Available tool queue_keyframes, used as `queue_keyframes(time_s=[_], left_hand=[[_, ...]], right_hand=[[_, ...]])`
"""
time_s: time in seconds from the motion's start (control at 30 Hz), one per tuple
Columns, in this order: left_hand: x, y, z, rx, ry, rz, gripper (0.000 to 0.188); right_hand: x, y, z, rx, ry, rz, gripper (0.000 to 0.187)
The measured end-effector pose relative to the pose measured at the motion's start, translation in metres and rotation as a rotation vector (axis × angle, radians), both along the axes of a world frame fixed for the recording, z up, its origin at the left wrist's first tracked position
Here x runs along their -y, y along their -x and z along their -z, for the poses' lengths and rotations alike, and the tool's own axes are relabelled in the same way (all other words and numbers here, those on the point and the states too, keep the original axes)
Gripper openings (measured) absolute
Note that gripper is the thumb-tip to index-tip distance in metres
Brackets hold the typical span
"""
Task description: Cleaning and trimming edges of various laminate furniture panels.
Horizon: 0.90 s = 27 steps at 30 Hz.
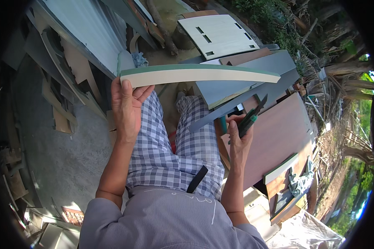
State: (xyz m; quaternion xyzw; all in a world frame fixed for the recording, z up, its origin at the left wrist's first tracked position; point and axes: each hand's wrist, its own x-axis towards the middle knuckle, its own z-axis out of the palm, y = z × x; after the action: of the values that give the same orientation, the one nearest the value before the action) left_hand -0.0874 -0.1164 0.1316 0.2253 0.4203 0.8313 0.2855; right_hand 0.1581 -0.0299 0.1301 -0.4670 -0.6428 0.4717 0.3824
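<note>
My left hand pinches the left end of a long strip, cream on its face and green along its upper edge. The strip reaches across in front of me to the right, and its far end hangs free above the stacked boards. In my right hand is a green-handled tool with a dark, pointed blade that tips up and to the right. My fingers are closed around its handle, which hides part of it. The blade stays apart from the strip.
A white board with dark slots lies ahead, over grey panels. A large brown board is at the right. Pale sheets and curved offcuts lean at the left. A crumpled cloth lies at the lower right.
</note>
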Motion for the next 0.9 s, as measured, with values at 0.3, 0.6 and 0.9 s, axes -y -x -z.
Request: queue_keyframes(time_s=[0.3,0.6,0.9], left_hand=[[0.031,-0.022,0.000,-0.336,0.006,0.041,0.036],[0.039,-0.016,0.004,-0.397,0.066,0.055,0.042],[0.047,-0.011,0.022,-0.347,0.117,0.026,0.040]], right_hand=[[0.043,0.059,-0.083,0.397,-0.522,-0.578,0.058],[0.012,0.011,-0.067,0.600,-0.472,-0.366,0.053],[-0.125,-0.118,0.005,0.860,-0.175,0.139,0.044]])
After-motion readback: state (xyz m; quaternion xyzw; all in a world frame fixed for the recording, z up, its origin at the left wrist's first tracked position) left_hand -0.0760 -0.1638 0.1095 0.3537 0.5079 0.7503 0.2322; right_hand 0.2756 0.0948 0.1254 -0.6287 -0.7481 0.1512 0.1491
